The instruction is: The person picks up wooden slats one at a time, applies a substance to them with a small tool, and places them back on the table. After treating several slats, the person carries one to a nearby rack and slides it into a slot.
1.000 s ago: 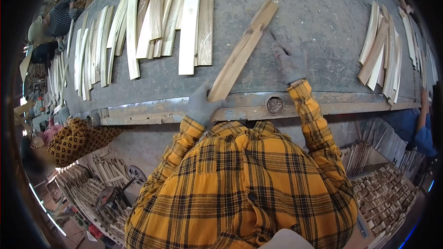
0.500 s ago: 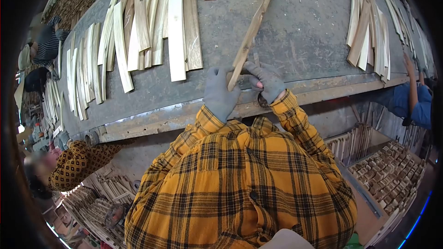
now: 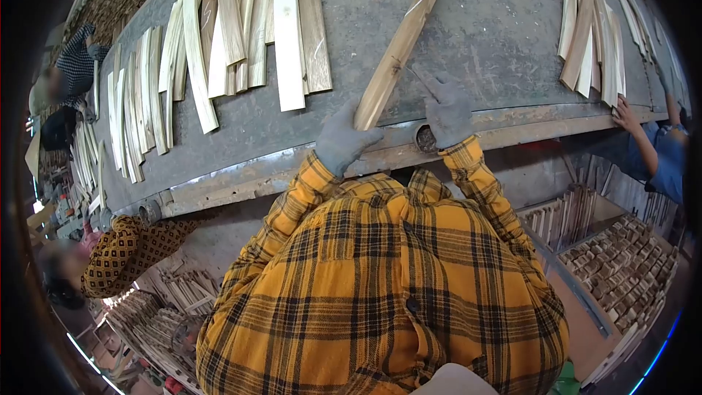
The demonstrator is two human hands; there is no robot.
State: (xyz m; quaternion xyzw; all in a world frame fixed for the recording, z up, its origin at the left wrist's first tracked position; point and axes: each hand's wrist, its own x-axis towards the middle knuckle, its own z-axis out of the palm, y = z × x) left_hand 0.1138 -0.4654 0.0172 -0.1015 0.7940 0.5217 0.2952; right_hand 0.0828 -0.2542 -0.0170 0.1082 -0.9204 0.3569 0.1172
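Left hand (image 3: 342,140) grips the near end of the plank (image 3: 398,51), right hand (image 3: 447,108) rests open beside it on the table (image 3: 497,36); best keep a firm grip so it lies flat.

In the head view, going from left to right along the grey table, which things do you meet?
Fanned row of pale wooden slats → left hand gripping the near end of a long wooden strip → right hand on the table → smaller stack of slats → another person's hand.

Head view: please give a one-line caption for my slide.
Gloved left hand grips a plank on the table; right hand rests beside it.
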